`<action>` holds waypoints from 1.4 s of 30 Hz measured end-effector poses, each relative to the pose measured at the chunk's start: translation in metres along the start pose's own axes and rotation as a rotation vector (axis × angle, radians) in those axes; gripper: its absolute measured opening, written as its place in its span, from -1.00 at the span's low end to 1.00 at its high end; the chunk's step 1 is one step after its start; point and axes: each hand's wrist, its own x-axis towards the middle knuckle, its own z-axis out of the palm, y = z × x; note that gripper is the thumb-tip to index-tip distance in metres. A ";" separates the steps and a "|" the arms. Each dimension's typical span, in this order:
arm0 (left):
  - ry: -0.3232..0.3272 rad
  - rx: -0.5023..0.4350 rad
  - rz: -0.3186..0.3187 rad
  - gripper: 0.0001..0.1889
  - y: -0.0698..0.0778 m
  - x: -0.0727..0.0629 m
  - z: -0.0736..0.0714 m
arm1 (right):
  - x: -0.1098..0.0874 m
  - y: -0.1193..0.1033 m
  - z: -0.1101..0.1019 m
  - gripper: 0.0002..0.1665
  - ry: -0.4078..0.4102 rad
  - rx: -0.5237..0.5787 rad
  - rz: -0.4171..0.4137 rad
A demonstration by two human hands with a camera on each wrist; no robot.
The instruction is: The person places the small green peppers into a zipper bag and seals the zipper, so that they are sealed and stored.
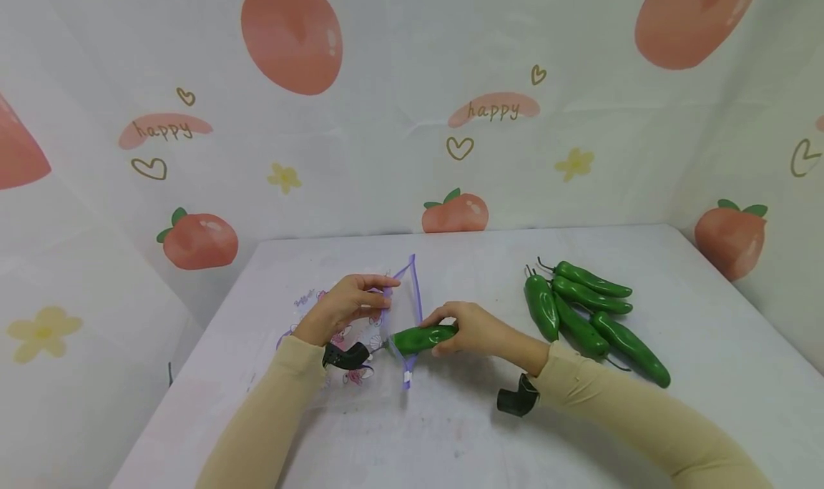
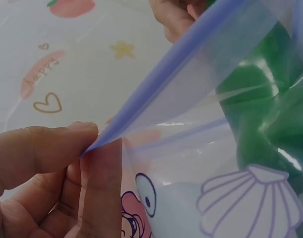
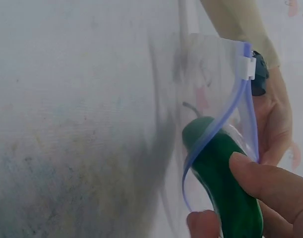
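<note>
My left hand (image 1: 350, 304) pinches the purple rim of a clear zip bag (image 2: 166, 74) printed with cartoon figures and a shell, holding its mouth apart. In my right hand (image 1: 473, 328) is a green chili pepper (image 1: 421, 339), gripped between thumb and fingers near one end. The pepper's stem end lies inside the bag mouth, seen through the plastic in the right wrist view, while its other end is outside in my right hand. A white slider (image 3: 246, 68) sits at one end of the purple zip.
Several more green chili peppers (image 1: 582, 324) lie in a loose group on the white-covered table (image 1: 450, 432), right of my right hand. A white backdrop (image 1: 386, 167) printed with fruit, hearts and flowers stands behind the table. Black cameras (image 1: 518, 397) are strapped to both wrists.
</note>
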 end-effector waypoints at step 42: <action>-0.026 0.004 0.027 -0.57 0.005 0.004 0.003 | 0.018 0.000 0.018 -0.64 0.021 0.140 -0.037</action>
